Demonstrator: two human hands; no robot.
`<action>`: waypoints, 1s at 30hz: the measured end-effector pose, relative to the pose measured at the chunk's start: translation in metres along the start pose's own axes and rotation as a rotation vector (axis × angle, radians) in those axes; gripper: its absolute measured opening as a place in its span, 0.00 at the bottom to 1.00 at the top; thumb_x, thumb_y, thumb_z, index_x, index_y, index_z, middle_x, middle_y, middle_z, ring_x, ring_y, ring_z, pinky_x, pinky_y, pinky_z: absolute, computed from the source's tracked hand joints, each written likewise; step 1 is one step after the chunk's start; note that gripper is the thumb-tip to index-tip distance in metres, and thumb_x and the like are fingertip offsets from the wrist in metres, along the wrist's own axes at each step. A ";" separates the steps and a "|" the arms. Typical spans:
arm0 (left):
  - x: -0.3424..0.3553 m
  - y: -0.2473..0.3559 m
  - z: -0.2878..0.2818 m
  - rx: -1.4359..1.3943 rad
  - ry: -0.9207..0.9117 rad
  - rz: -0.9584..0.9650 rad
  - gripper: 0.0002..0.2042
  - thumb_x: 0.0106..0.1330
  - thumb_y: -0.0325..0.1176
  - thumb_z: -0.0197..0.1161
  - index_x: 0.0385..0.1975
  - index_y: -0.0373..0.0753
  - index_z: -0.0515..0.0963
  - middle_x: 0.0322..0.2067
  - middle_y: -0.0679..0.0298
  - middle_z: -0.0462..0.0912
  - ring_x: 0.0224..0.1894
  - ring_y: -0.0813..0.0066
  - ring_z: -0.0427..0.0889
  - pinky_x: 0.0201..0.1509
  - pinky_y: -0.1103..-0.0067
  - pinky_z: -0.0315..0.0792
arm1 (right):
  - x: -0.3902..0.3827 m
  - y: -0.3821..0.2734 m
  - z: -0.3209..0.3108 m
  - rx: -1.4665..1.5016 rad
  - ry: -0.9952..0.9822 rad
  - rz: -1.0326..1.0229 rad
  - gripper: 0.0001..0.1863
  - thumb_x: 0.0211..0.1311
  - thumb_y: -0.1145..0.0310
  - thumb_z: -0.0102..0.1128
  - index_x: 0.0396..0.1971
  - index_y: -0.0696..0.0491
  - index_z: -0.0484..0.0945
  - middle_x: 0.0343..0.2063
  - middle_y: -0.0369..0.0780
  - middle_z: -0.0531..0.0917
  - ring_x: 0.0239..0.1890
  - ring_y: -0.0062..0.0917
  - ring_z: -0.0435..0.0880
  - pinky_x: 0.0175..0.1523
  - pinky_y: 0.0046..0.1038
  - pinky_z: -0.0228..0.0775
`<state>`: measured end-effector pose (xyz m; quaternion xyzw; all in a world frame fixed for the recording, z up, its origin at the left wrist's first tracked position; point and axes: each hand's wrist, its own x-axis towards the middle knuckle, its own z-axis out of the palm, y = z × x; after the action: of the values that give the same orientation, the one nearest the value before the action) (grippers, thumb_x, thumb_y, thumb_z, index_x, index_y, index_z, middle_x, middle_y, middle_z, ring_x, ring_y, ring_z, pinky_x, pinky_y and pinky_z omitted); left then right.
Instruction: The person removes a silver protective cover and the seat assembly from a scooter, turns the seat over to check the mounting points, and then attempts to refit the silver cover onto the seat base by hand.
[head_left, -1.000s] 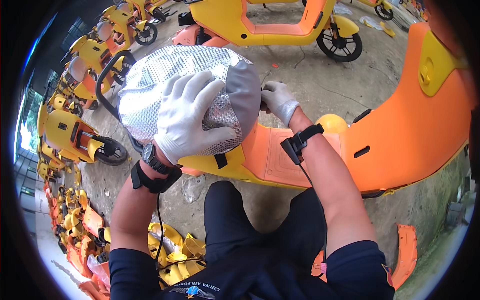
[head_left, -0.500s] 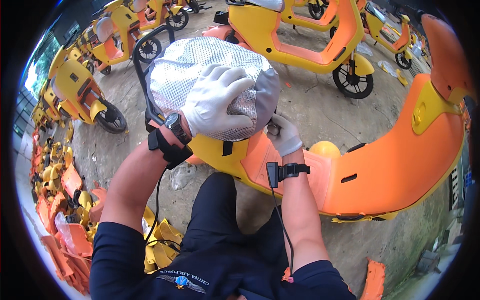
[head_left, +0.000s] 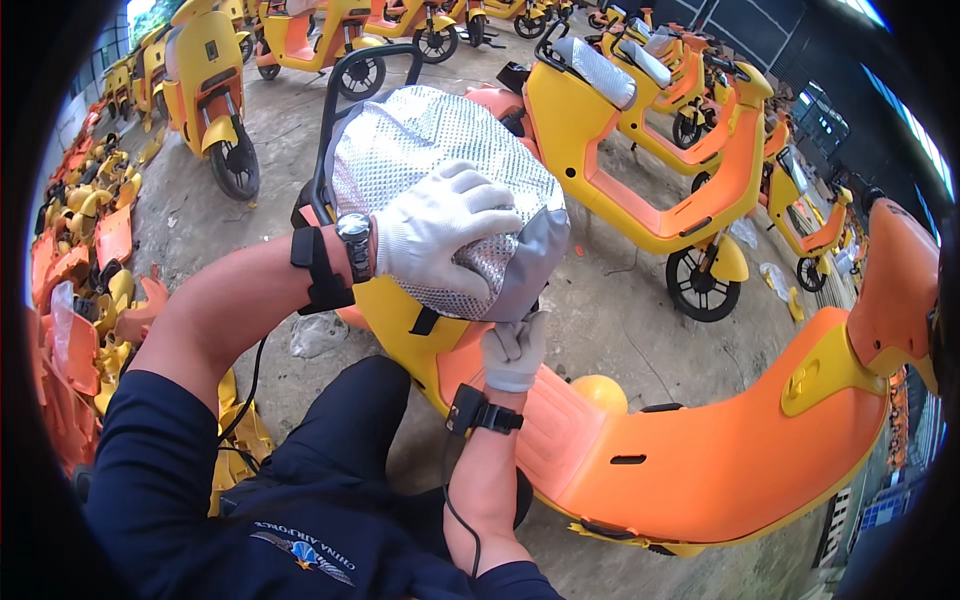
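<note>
A silver textured cover (head_left: 420,130) with a grey end panel sits over the seat of a yellow-and-orange scooter (head_left: 700,470). My white-gloved left hand (head_left: 445,225) rests on top of it, fingers apart and lightly bent, pressing the fabric. My white-gloved right hand (head_left: 512,350) is at the lower edge by the grey panel, fingers curled closed on the cover's hem; its fingertips are partly hidden. A black tubular rail (head_left: 370,52) rises behind the cover, and a pink-orange footboard (head_left: 550,430) lies below my right hand.
Rows of yellow-and-orange scooters (head_left: 715,220) stand behind on a concrete floor (head_left: 640,350). Loose orange and yellow body panels (head_left: 115,230) are heaped along the left. A yellow dome-shaped piece (head_left: 600,393) shows just beyond the footboard.
My view has swung, so the scooter now slants down to the right. My right hand has moved round from the cover's right side to its lower edge. My left hand stays on top.
</note>
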<state>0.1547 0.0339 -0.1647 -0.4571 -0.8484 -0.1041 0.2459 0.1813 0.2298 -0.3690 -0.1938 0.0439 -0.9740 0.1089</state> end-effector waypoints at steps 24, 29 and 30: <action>0.006 0.018 -0.010 0.070 -0.004 0.053 0.34 0.40 0.50 0.75 0.49 0.41 0.74 0.51 0.55 0.73 0.54 0.53 0.72 0.60 0.53 0.60 | -0.006 -0.010 0.022 -0.687 0.290 0.173 0.11 0.73 0.60 0.46 0.38 0.52 0.71 0.17 0.32 0.69 0.08 0.16 0.57 0.14 0.21 0.48; -0.010 0.035 -0.016 0.170 0.000 -0.032 0.32 0.46 0.52 0.71 0.50 0.41 0.74 0.55 0.54 0.73 0.59 0.53 0.71 0.65 0.54 0.58 | -0.009 -0.005 0.019 -0.713 0.370 0.213 0.11 0.73 0.59 0.45 0.37 0.51 0.70 0.17 0.31 0.67 0.09 0.14 0.57 0.15 0.20 0.47; -0.005 0.030 -0.017 0.184 0.020 -0.071 0.33 0.46 0.52 0.72 0.50 0.40 0.74 0.55 0.54 0.73 0.59 0.52 0.71 0.65 0.54 0.58 | -0.010 -0.009 0.013 -0.731 0.329 0.232 0.11 0.73 0.59 0.45 0.38 0.50 0.70 0.17 0.31 0.67 0.09 0.14 0.57 0.15 0.19 0.47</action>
<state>0.1871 0.0402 -0.1544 -0.4010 -0.8675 -0.0389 0.2917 0.1941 0.2404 -0.3595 -0.0553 0.4250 -0.8935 0.1337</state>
